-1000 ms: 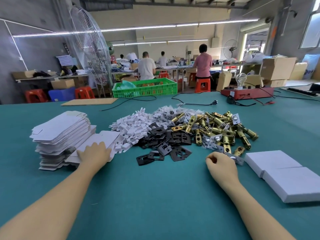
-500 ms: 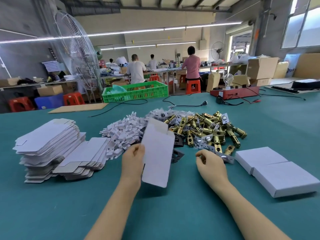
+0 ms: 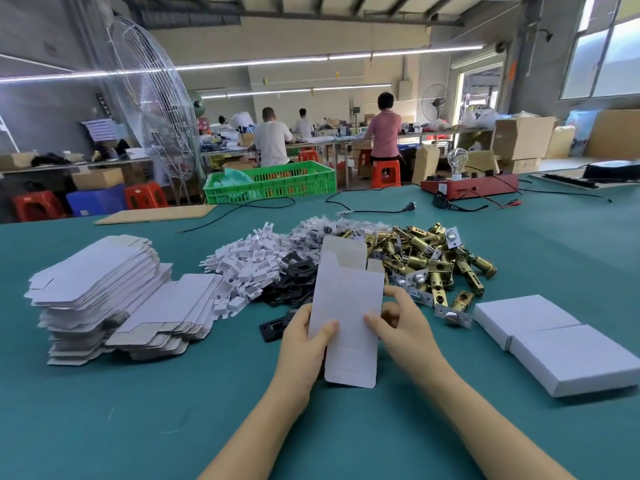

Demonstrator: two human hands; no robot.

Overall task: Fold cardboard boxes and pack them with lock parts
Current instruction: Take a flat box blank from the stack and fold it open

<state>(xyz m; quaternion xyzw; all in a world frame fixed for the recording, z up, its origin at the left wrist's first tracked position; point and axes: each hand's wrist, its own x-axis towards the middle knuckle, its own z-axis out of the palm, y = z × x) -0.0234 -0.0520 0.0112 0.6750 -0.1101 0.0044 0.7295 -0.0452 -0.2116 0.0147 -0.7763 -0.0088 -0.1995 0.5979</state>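
Observation:
I hold one flat white cardboard box blank upright above the green table. My left hand grips its left edge, thumb on the front face. My right hand pinches the right edge, thumb on the front. A tall stack of flat blanks lies at the left. Behind the blank are piles of white plastic pieces, black plates and brass latch bolts. Two closed white boxes lie at the right.
The green table runs to my front edge. Far across it are a green crate, a cardboard sheet, black cables and a red test box with a bulb. People work at benches behind.
My left hand took a blank from the stack and carried it to the centre. My right hand left the latch pile and took hold of the blank's right edge.

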